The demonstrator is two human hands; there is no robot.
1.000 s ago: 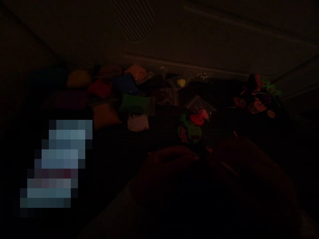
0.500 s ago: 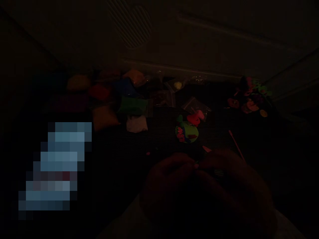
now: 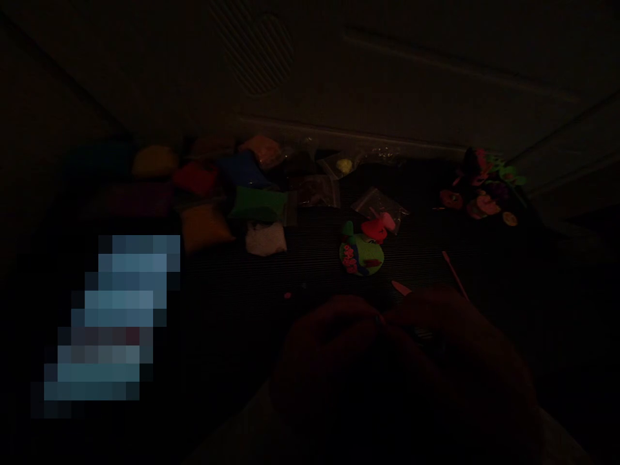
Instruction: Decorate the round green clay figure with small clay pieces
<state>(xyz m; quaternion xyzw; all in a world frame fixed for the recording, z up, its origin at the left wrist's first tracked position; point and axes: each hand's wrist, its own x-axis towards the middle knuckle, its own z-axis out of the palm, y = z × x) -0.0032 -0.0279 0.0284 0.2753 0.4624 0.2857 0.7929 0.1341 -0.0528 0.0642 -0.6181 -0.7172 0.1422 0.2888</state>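
Note:
The scene is very dark. My left hand (image 3: 320, 342) and my right hand (image 3: 455, 336) meet at the fingertips near the front. Both are closed in a pinch around a tiny greenish piece of modelling clay (image 3: 378, 319), mostly hidden by the fingers. Just beyond them lies a round green clay piece (image 3: 372, 252) with red, blue and pink parts on it. The pointed tip of a pink modelling tool (image 3: 401, 288) shows beside my right hand, and a thin pink stick (image 3: 454, 274) lies farther right. A small pink bit (image 3: 287, 295) rests left of my hands.
Several bags of coloured clay, among them a green bag (image 3: 259, 203), a white one (image 3: 266, 239) and an orange one (image 3: 206, 227), lie back left. A pile of colourful clay pieces (image 3: 484, 200) sits back right. A bright pixelated patch (image 3: 116, 310) is at left.
My fingertips have shifted slightly around the tiny clay piece, and less of it shows. The view has moved a little; the things on the table lie as before.

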